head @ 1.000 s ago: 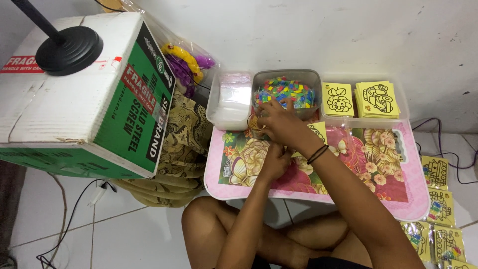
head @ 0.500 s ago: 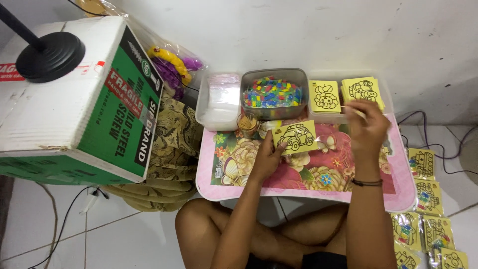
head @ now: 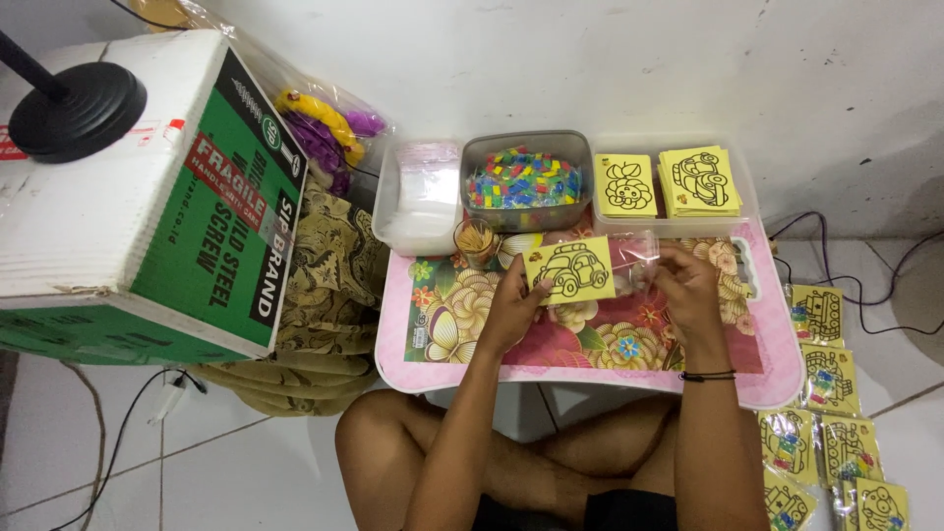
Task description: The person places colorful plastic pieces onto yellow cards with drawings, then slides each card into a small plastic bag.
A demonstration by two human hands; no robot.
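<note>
The left hand [head: 513, 307] pinches a yellow card with a car outline [head: 570, 271] at its left edge, thumb on top and fingers beneath, so this grip is clamped on the card. The right hand [head: 688, 285] is closed on a clear plastic sleeve [head: 634, 254], which reaches from its fingers to the card's right edge; the card looks to lie just at the sleeve's mouth, but how far in it sits I cannot tell. Both are held just above the far middle of the small pink floral table [head: 777, 369].

Along the table's far edge stand, from left to right, a clear tub of empty plastic sleeves [head: 423, 192], a tub of small coloured packets [head: 523, 180] and a clear tray with 2 stacks of yellow cards [head: 669, 183]. A little cup of wooden sticks [head: 476, 239] stands just in front of the coloured tub.

On the floor to the right of the table lie several finished bagged cards [head: 824, 413], which suggests the packing is well under way, while the 2 stacks hold many cards not yet bagged. The card in hand appears to have no coloured packets or stick with it yet.

On the left stands a green and white cardboard box [head: 157, 197].
</note>
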